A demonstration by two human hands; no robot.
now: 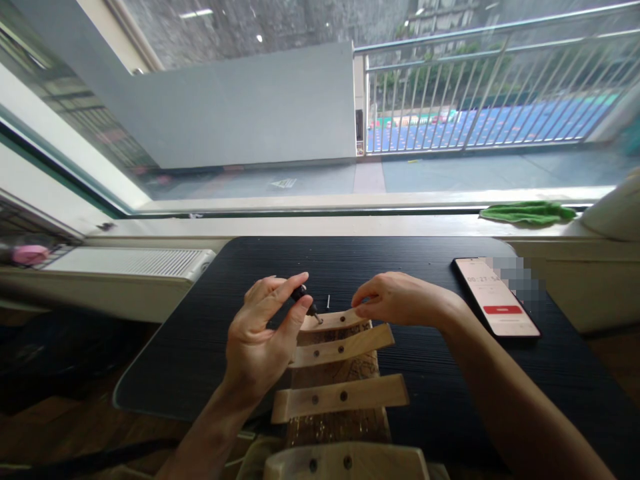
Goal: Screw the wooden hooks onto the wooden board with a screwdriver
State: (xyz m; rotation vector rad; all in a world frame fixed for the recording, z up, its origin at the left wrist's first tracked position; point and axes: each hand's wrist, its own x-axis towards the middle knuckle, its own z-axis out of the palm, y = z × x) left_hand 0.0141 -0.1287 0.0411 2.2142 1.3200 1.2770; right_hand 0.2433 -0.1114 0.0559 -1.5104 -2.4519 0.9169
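My left hand (265, 327) pinches a small black-handled screwdriver (303, 298) between thumb and fingers. Its metal tip meets a screw in the left part of the farthest wooden slat (330, 322). My right hand (393, 298) is closed at the right end of that same slat, thumb and fingers pressed on it. A loose screw (329, 301) lies on the table just beyond the slat. Nearer me, several more curved wooden slats (363, 392), each with two dark screw heads or holes, cross a patterned brown board (335, 430).
The black table (200, 340) stands against a window sill (410, 225). A phone (495, 300) showing a timer lies at the right. On the sill is a green cloth (527, 213). A white radiator (125, 263) is left of the table; a railing (480, 93) stands outside.
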